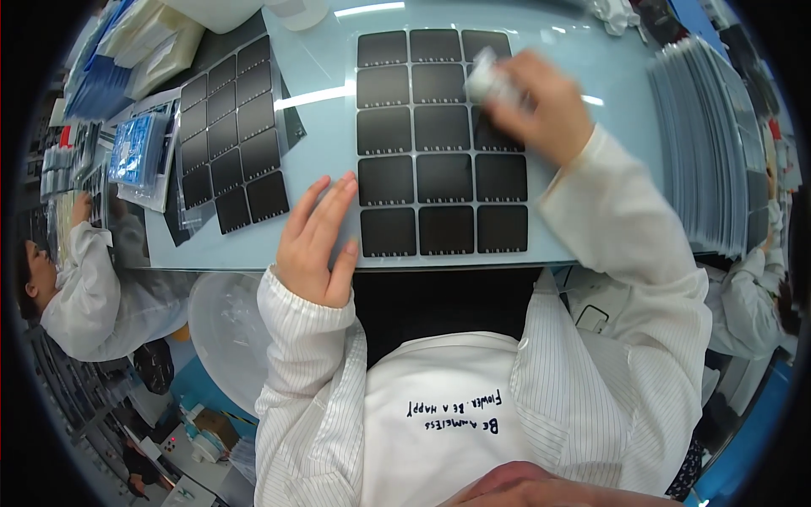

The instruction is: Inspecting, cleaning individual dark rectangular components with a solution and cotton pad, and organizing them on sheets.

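Observation:
Flat on the table in front of me lies a sheet of several dark rectangular panels (443, 179), arranged in three columns with pale lines between them. My right hand (545, 106), smeared by motion, is closed around a crumpled white wipe (485, 78) over the sheet's far right column. Part of that column is hidden under the hand. My left hand (317, 245) rests with fingers stretched out beside the sheet's lower left edge, fingertips at its border, holding nothing.
Left of the sheet lies another dark panel sheet (232, 135), turned at an angle. A blue packet (135, 149) and stacked bags (148, 38) stand beyond it. A tall pile of clear sheets (705, 148) stands at the right. Co-workers sit at both sides.

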A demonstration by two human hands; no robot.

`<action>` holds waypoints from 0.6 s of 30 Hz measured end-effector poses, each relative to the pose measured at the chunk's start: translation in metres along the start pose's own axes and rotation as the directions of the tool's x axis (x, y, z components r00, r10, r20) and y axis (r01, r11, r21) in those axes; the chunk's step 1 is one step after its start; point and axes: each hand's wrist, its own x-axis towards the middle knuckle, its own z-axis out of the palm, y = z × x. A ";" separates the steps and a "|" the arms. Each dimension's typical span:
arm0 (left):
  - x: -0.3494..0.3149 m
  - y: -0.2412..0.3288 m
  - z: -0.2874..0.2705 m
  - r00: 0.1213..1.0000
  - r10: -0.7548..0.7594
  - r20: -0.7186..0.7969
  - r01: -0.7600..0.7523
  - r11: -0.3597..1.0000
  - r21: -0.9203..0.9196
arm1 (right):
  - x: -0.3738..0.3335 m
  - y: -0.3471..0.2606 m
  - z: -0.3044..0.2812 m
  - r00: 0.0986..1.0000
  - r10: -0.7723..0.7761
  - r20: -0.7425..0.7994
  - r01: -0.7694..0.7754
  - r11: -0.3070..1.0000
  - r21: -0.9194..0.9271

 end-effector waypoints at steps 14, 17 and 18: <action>0.004 0.005 -0.008 0.996 -0.042 0.081 0.041 0.999 0.009 | 0.022 -0.023 0.019 0.985 0.032 0.168 -0.045 0.996 0.072; -0.001 0.001 -0.008 0.995 -0.047 0.088 0.048 0.999 -0.017 | 0.010 -0.080 0.015 0.740 -0.413 0.531 0.268 0.905 0.331; -0.004 0.000 -0.008 0.997 -0.056 0.043 0.058 0.997 -0.058 | 0.018 -0.071 0.015 0.754 -0.421 0.504 0.232 0.889 0.396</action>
